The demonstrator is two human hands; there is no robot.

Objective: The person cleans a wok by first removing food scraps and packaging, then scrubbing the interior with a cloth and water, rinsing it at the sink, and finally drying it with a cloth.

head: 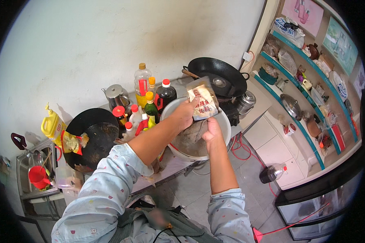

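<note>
My left hand (185, 114) grips the left edge of a seasoning packet (203, 101), a flat pouch bearing printed writing. At the packet's lower edge is my right hand (212, 132), its fingers closed on a dark grey cloth or flap (196, 130); exactly what this piece is cannot be told. Both hands are over a large white tub (225, 121), which stands at the counter's edge with greyish-brown contents in it. Behind the packet, a black wok (231, 68) with two loop handles holds a shiny round metal piece.
Bottles with red and yellow caps (151, 106) crowd the counter left of the tub, near a metal kettle (114, 94) and another black wok (94, 136). A sink (24, 182) holds a red container. Shelves (304, 57) curve along the right; red cable (246, 152) lies on the floor.
</note>
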